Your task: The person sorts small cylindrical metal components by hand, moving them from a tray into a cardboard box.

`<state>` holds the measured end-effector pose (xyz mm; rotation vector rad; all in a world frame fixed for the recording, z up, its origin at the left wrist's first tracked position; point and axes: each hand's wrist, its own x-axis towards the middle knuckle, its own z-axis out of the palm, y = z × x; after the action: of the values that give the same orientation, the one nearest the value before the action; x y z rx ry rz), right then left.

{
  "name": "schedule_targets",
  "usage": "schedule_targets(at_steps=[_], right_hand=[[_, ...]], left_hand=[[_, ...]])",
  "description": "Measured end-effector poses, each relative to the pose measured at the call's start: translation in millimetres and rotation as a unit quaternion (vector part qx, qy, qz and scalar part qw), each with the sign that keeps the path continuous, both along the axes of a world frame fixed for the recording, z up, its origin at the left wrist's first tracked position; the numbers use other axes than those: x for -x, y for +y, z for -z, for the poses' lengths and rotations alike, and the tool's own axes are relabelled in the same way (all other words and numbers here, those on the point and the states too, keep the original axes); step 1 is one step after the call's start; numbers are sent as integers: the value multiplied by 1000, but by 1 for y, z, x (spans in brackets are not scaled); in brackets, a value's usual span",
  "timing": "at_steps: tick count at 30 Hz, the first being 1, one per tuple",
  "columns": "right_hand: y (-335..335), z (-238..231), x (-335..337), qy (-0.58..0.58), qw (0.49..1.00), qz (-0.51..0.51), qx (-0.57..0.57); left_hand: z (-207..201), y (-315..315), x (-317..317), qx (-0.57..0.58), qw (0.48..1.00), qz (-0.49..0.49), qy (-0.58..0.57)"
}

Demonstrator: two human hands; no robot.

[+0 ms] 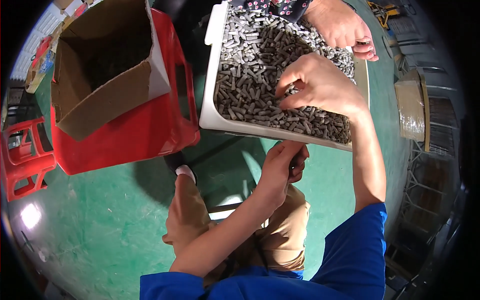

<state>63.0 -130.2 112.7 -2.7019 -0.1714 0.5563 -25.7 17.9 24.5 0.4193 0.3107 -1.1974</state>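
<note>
A white tray is filled with many small grey cylindrical pieces, some lighter at the far side. My right hand reaches over them from the right, thumb and forefinger apart and curved, the tips down at the pieces. Nothing shows between those two fingers; the other fingers are partly hidden. Just under the tray's near edge is my left hand, its fingers curled closed. What it holds, if anything, is hidden. Another person's hands hang over the tray's far right corner, beneath a dark flowered sleeve.
To the left, an open cardboard box with a dark inside stands on a red plastic stool. Another red stool is at the far left. The floor is green. Racks and a wrapped stack stand along the right.
</note>
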Motion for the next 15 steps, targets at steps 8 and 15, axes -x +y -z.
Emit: schedule_targets(at_steps=[8,15], right_hand=[[19,36,-24,-275,956,-17,97],[22,44,-26,-356,912,-130,159]], left_hand=[[3,0,0,-16,1000,16,4],[4,-2,-1,-19,1000,22,3]])
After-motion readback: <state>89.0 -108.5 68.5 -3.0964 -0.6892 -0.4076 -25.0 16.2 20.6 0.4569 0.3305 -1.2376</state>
